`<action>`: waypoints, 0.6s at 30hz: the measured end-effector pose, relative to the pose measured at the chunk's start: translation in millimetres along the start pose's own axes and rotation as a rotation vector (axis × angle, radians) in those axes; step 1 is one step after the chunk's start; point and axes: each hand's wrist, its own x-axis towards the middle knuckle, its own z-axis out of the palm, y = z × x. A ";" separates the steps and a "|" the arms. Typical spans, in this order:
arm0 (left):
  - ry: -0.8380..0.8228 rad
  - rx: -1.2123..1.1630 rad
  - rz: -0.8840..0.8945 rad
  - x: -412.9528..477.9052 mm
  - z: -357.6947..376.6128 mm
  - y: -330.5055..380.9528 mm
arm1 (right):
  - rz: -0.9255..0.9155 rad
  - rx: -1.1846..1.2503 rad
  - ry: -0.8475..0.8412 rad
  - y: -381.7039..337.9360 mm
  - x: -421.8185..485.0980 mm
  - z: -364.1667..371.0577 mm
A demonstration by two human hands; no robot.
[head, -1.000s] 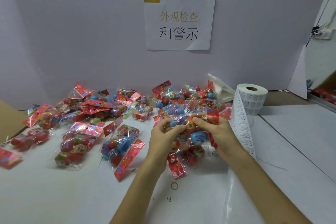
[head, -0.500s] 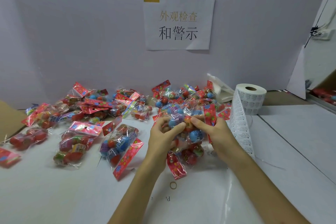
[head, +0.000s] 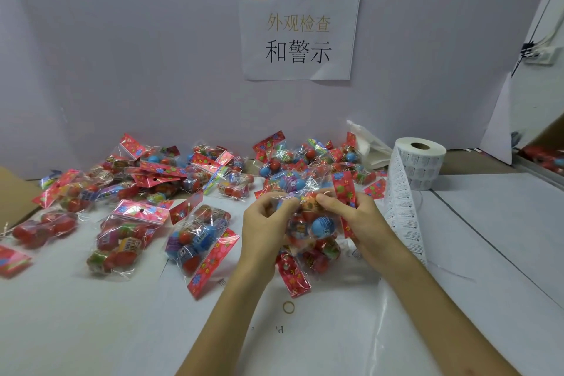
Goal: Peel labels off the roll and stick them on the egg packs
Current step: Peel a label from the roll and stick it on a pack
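**Slack film, loose strip: two ways to botch a label**

Main risk: the egg pack is crinkly clear film over round eggs. If the film bunches under the fingers, a label would prob go on creased or lift at the edges.

2nd risk: the R forearm lies just beside the label strip, so a careless sweep could snag it and tip the label roll.

L hand and R hand are close together, each pinching the pack's upper film, w/ the R by the red header card. Can't tell if a fingertip carries a label.

The roll stands upright near the wall, right of the hands. Loose packs are heaped behind and left on the white table.
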 end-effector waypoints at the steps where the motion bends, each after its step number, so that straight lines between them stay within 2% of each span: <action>1: 0.020 0.000 0.007 0.6 -0.6 0.0 | 0.008 0.006 0.000 0.5 0.3 0.3; 10: 0.058 0.052 0.083 0.7 1.8 -4.7 | 0.010 0.021 0.039 -1.4 0.2 0.7; 18: 0.018 -0.061 -0.017 -0.1 1.4 -1.7 | 0.022 0.048 0.026 -5.8 -3.5 3.2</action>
